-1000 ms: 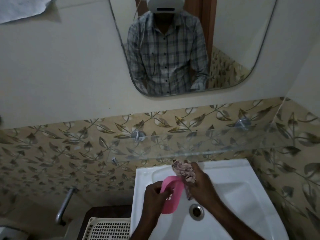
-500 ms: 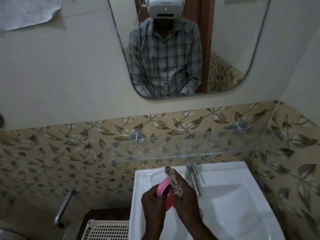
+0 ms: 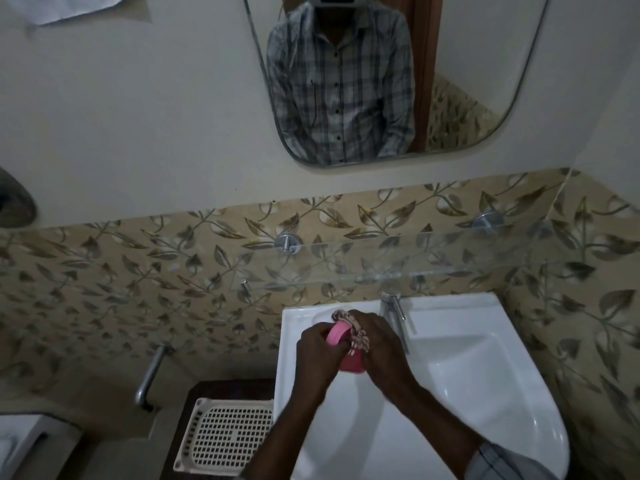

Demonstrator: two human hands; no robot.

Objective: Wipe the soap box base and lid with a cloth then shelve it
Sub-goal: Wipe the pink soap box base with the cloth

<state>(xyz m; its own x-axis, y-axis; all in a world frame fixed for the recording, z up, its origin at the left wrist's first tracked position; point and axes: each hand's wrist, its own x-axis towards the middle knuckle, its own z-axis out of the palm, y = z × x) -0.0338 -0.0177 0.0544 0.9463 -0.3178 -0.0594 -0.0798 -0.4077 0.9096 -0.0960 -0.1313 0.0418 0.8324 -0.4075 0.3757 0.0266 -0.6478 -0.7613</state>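
Over the left part of the white sink (image 3: 485, 393), my left hand (image 3: 317, 351) grips a pink plastic soap box part (image 3: 336, 335), held on edge. My right hand (image 3: 379, 344) holds a crumpled pink patterned cloth (image 3: 349, 323) pressed against the pink part. Most of the pink piece is hidden between my two hands, so I cannot tell whether it is the base or the lid. A clear glass shelf (image 3: 381, 268) hangs on the tiled wall just above the sink.
A chrome tap (image 3: 393, 310) stands right behind my right hand. A white perforated plastic basket (image 3: 225, 438) sits on a dark stand left of the sink. A metal pipe handle (image 3: 150, 372) juts from the wall at left. A mirror (image 3: 381, 74) hangs above.
Both hands with the pink part and cloth have shifted left and toward the back of the sink, and closed more tightly around the part. The tap has come into view.
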